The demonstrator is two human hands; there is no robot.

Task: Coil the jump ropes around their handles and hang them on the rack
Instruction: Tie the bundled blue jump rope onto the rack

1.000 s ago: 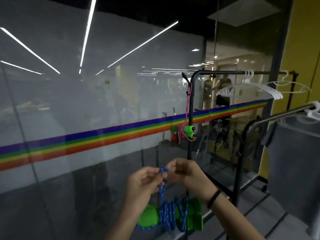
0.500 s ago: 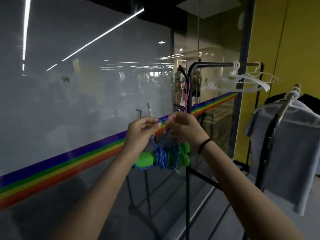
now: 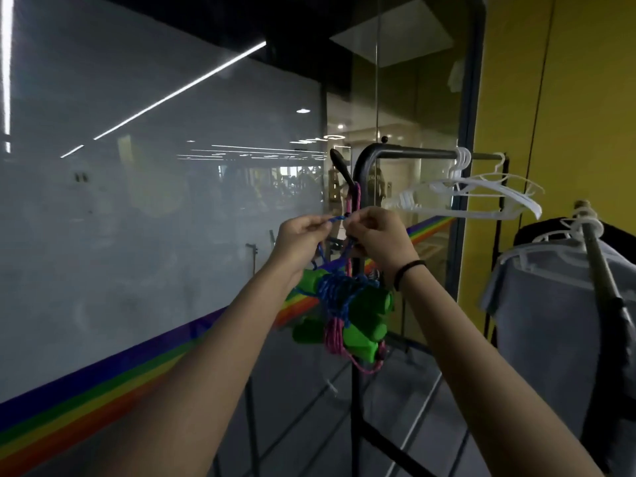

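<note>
A frosted glass wall (image 3: 155,201) with a rainbow stripe (image 3: 103,383) fills the left side. In front of it the left hand (image 3: 303,235) pinches one end of a short loop of the blue jump rope (image 3: 335,218), thumb and fingers curled on the cord. Below the hands hangs the rest of that rope, a speckled blue cord wound round its bright green handles (image 3: 377,299). The bundle's long axis runs across the view, dipping slightly to the right. Two strands rise from it to the hands. Just beneath, a pink jump rope (image 3: 333,335) hangs coiled from the hook (image 3: 339,165). The right hand (image 3: 382,235) pinches the loop's other end. Both hands are just below the hook, beside the black rack (image 3: 413,153). Further right hang white hangers (image 3: 481,191) and a grey shirt (image 3: 550,321).
</note>
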